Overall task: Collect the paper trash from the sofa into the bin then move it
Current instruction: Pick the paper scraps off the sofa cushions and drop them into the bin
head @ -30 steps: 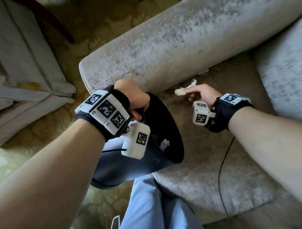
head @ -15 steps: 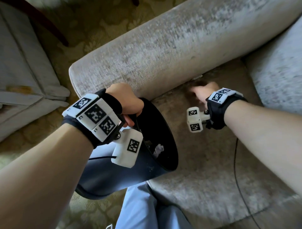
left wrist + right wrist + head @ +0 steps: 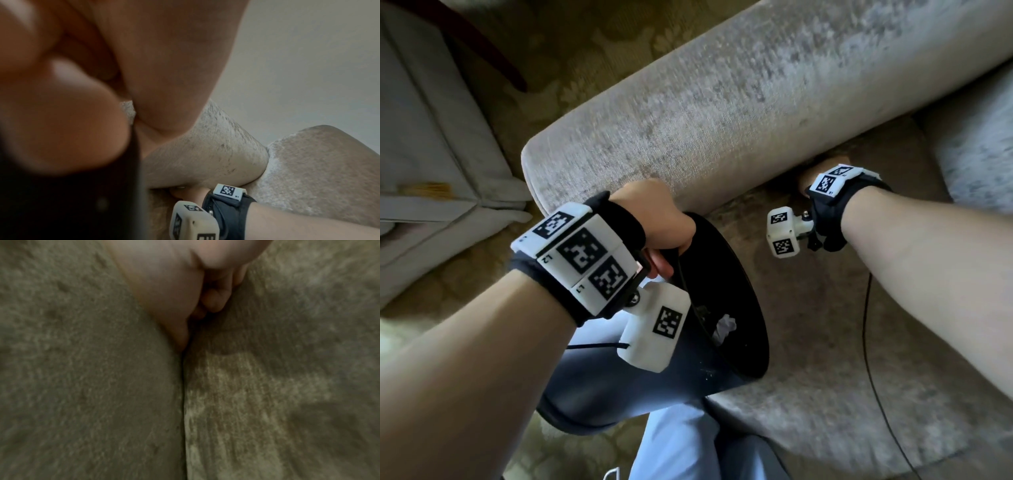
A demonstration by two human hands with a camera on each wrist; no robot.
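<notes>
Left hand (image 3: 661, 222) grips the rim of the black bin (image 3: 739, 301), fingers curled over it; the bin lies tilted against the sofa seat (image 3: 808, 394). Crumpled paper (image 3: 726, 325) sits inside. Right hand (image 3: 822, 169) reaches into the crease below the sofa armrest (image 3: 722, 102), which hides its fingers. The right wrist view shows fingertips (image 3: 213, 301) wedged there; cannot tell whether they pinch anything. A second sofa (image 3: 431, 154) stands far left.

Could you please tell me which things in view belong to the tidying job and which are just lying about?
Job:
- black round plastic bin, gripped by left hand
- crumpled white paper inside it
- right hand at the beige fabric sofa crease

Lying about:
- thin black cable
- patterned carpet
</notes>
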